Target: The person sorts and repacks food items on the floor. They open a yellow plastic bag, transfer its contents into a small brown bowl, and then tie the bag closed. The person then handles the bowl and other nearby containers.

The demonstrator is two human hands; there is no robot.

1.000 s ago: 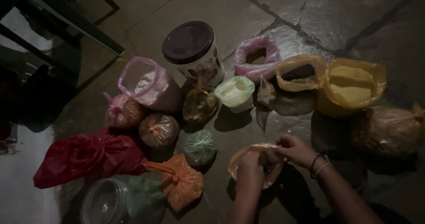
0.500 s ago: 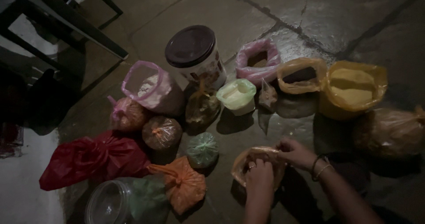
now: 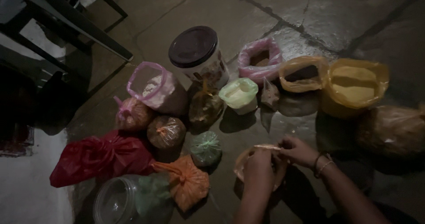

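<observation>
Both hands meet at the mouth of a small orange plastic bag on the stone floor. The left hand covers the near rim; the right hand has its fingers pinched on the far rim.

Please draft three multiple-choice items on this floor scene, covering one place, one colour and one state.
1. Where does the red bag lie? A) far left B) far right C) centre
2. What colour is the tub's lid? A) white B) dark C) yellow
3. How is the yellow bag? A) knotted B) open-topped C) flattened

Answers: 1 A, it lies left of the orange bag. 2 B, it looks dark brown. 3 B, its rolled rim shows the powder inside.

The left hand and right hand both grip a small bag.
</observation>
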